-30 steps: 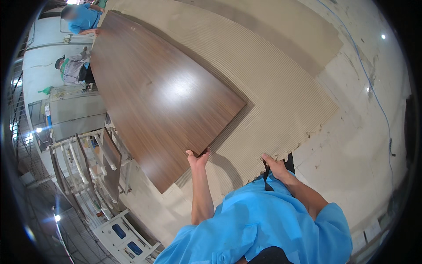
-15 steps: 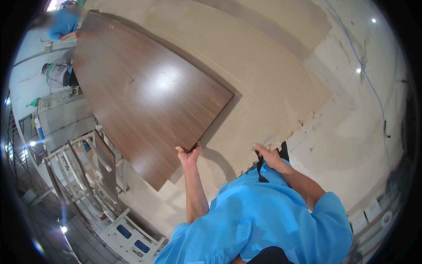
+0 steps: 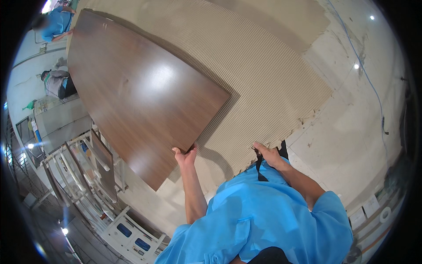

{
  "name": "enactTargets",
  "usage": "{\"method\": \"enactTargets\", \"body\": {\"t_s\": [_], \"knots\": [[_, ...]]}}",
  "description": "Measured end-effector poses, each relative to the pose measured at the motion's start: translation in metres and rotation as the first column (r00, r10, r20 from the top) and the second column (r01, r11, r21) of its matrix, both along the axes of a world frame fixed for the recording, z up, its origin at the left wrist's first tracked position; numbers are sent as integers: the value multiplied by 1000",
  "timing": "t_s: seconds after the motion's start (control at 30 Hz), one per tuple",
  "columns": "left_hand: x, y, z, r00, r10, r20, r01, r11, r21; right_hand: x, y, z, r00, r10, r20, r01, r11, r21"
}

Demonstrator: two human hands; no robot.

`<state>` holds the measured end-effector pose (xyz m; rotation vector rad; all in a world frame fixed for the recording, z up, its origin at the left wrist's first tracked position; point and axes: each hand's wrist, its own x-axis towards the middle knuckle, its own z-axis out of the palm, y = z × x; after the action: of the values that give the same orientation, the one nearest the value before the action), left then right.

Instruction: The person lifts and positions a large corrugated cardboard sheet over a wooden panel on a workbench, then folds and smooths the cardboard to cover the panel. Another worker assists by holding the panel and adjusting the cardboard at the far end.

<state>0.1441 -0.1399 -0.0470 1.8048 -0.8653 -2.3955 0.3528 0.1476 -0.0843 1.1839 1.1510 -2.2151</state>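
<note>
A large dark-brown wood-grain panel (image 3: 145, 101) lies tilted across my left and front, over a sheet of ribbed cardboard (image 3: 263, 88). My left hand (image 3: 187, 157) is closed on the panel's near edge, thumb on top and the other fingers mostly hidden beneath. At the torn near edge of the cardboard, close to my body, my right hand (image 3: 269, 155) is closed. A black strap (image 3: 260, 170) hangs from its fingers, which are partly hidden. At the panel's far end a co-worker in blue (image 3: 57, 22) has a hand next to its edge.
Another person (image 3: 55, 83) in grey sits or crouches beyond the panel's left side. Nearer at left stands a rack of pale bars (image 3: 81, 169) with brown boards, then a white machine cabinet (image 3: 132, 237). A blue cable (image 3: 371, 83) runs along the floor at right.
The whole view has shifted slightly, with the panel a little farther left in it. The co-worker in blue has changed posture at the far end. My hands keep their grips.
</note>
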Motion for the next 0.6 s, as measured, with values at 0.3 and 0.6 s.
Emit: {"method": "enactTargets", "body": {"t_s": [0.3, 0.6], "knots": [[-1, 4, -3, 1000, 6, 7, -6, 1000, 11, -2, -2, 3, 997, 26, -69, -26, 1000, -6], [0, 6, 1, 1000, -2, 5, 2, 1000, -15, 0, -2, 2, 995, 44, -93, -40, 998, 52]]}}
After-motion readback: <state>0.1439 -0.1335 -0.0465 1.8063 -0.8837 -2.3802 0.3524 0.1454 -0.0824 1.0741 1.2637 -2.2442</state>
